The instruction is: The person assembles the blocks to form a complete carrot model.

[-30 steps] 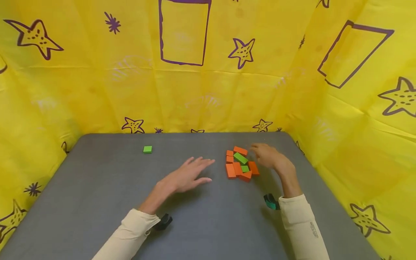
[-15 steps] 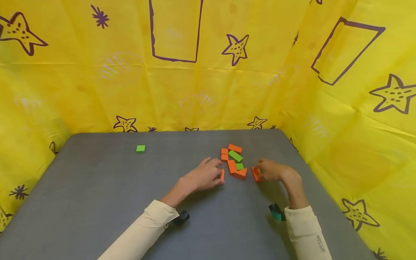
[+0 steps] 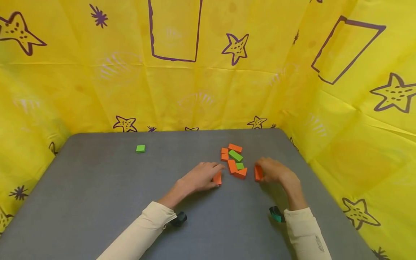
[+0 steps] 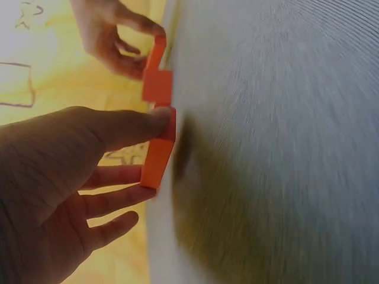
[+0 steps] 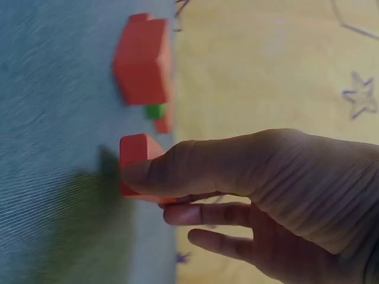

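Observation:
In the head view my left hand (image 3: 199, 177) pinches an orange rectangular block (image 3: 217, 178) at the left side of a block cluster. Its thumb lies on the block's near end and fingertips reach the other side, as the left wrist view shows. My right hand (image 3: 277, 172) holds another orange block (image 3: 258, 173) to the right of the cluster, the thumb pressed on its end face (image 5: 134, 147). Between the hands lie an orange block (image 3: 232, 166), an orange wedge-shaped block (image 3: 241, 173) and a small green block (image 3: 239, 166).
Behind these are a longer green block (image 3: 235, 155), two small orange blocks, one at the front (image 3: 224, 157), and an orange block (image 3: 235, 147). A lone green block (image 3: 140, 148) lies far left on the grey table (image 3: 107, 195). Yellow patterned cloth (image 3: 182, 94) stands around the table.
My left hand has come right to the cluster and gripped an orange block, drawing it slightly left. My right hand has come nearer, taken another orange block and moved it away to the right.

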Available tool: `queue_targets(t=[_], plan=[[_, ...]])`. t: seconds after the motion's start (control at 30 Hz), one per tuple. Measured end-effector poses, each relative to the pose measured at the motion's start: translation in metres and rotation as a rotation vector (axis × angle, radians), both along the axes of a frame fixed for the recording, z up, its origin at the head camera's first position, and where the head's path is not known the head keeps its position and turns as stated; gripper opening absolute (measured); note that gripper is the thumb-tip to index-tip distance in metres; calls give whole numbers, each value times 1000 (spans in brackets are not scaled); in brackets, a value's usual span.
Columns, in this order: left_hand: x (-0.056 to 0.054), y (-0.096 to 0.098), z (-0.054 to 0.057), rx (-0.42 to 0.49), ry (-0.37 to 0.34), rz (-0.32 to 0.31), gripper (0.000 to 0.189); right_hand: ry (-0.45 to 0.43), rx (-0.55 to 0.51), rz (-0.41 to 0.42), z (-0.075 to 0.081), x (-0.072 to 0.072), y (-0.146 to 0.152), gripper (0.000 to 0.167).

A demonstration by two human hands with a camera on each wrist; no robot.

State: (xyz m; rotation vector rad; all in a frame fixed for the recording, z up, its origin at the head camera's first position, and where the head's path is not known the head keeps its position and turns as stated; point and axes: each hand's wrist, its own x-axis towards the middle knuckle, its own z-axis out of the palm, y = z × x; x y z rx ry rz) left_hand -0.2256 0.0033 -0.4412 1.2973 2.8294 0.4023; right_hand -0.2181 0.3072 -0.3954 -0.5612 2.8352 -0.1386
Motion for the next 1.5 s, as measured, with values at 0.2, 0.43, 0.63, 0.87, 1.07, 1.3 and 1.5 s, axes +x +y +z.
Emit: queue_targets(t=[0.2,0.43,0.63,0.87,1.07,1.3,1.5], plan=[[10,-43,18,28,-38,83,63,120,-43,89,24,6,-24,48],[28,-98,32,66,-25,149,64,99,-173,297,35,4,-86,49],[41,-132,21,111,-101,200,62,34,-102,439,12,0,-147,56],[38,-140,-3,154,-127,201,59,1,-51,503,-17,-7,-194,58],[35,-133,-11,202,-118,165,62,-2,-35,505,-24,-9,-207,58],[36,-128,-10,245,-134,162,67,-37,-92,486,-27,-6,-209,59],[34,-127,-14,264,-92,146,68,-23,-96,472,-29,-6,-210,55]])
